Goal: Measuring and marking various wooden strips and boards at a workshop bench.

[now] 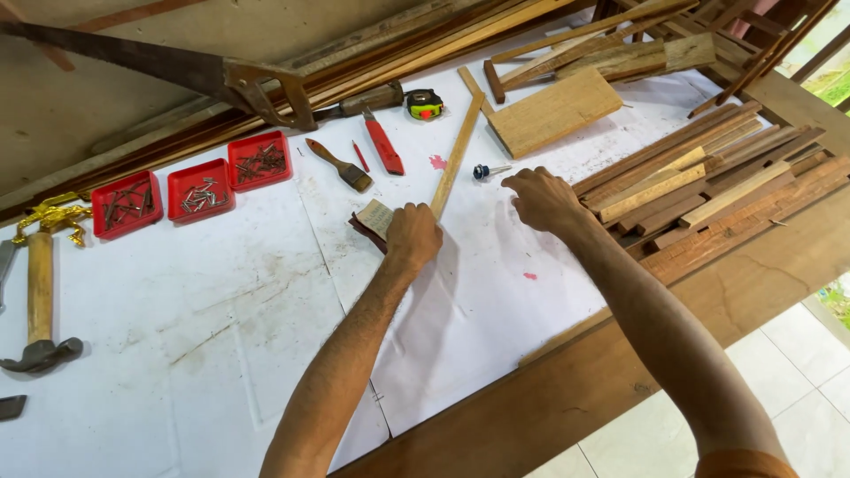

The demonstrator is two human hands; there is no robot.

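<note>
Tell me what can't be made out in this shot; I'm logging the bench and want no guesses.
Head view only:
- Left hand: its fingers curl under, hiding how they grip the sandpaper and the wooden strip.
- Right hand: fingertips face away; contact with the paper cover is unclear.
- Red trays: nails too small to sort.
- Handsaw: blade tip cut off by the left edge.
- Hammer: the far end lies under a gold object.

Thin wooden strip (456,158) lying diagonally; sandpaper (374,218), possibly folded, beside it.
</note>
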